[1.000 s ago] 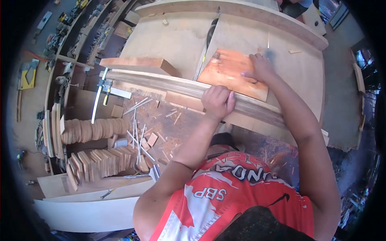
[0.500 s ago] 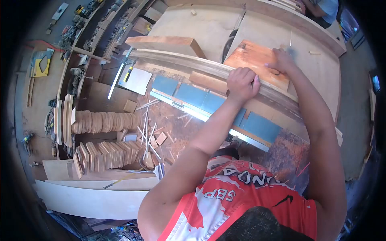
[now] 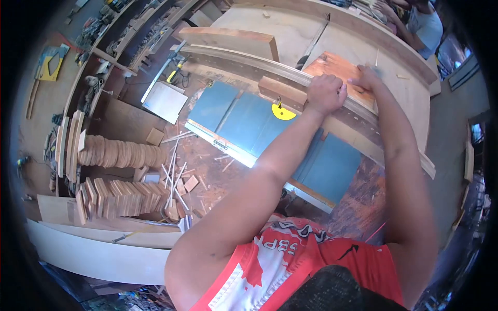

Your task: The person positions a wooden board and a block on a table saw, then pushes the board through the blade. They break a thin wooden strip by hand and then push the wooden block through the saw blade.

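Observation:
My left hand [image 3: 326,94] is closed over the top of the long wooden fence [image 3: 236,58] of a sliding wooden sled. An orange-brown wooden board [image 3: 332,63] lies flat on the sled, on the far side of that fence. At the board's right edge, my right hand [image 3: 366,82] grips it, with the thumb resting on its top. A wooden block [image 3: 282,92] is attached to the near face of the fence, left of my left hand. Below it, the blue saw table [image 3: 259,116] shows a round yellow insert [image 3: 283,111]. A dark saw blade [image 3: 302,62] partly shows beside the board.
A thick plank [image 3: 228,42] lies on the sled at the left. Stacked wooden pieces [image 3: 116,197], thin sticks and scraps lie left of the saw. Another person [image 3: 424,28] is at the back right. Shelves with tools line the left side.
The sled and board have slid away from me over the saw table, with both hands moving along. More of the blue surface and the yellow insert now show.

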`<state>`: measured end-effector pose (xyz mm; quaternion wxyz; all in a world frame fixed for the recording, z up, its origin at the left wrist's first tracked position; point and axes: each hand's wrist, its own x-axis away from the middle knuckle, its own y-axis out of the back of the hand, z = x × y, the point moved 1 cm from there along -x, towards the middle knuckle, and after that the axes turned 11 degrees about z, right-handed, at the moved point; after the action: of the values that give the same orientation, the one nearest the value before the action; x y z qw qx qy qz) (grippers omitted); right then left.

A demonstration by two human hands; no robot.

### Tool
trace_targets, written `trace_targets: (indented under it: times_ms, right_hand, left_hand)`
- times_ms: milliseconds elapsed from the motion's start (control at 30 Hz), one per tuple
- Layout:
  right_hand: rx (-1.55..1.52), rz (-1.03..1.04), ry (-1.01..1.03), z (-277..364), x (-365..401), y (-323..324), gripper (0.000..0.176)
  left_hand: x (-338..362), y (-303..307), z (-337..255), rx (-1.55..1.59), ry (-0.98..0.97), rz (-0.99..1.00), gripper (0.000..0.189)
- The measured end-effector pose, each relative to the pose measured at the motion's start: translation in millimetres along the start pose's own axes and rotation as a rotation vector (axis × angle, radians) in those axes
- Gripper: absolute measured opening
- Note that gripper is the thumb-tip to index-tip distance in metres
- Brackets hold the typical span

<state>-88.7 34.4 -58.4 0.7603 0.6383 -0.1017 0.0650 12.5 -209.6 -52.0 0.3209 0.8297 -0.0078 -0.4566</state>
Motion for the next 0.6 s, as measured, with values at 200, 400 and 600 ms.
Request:
trace_targets:
  times_ms: [200,400,600]
  right_hand:
    - [-0.069,0.019,0.059,-5,-8,0,0.098]
    - [0.009,-0.036,0.188,-20,-27,-6,0.093]
    - [-0.08,0.137,0.234,-21,-30,-7,0.085]
  left_hand:
    - [-6,0,-5,0.016,0.183,0.152,0.021]
    - [-8,-2,-9,-0.003,0.274,0.204,0.021]
    - [-5,-1,-14,0.025,0.336,0.21,0.02]
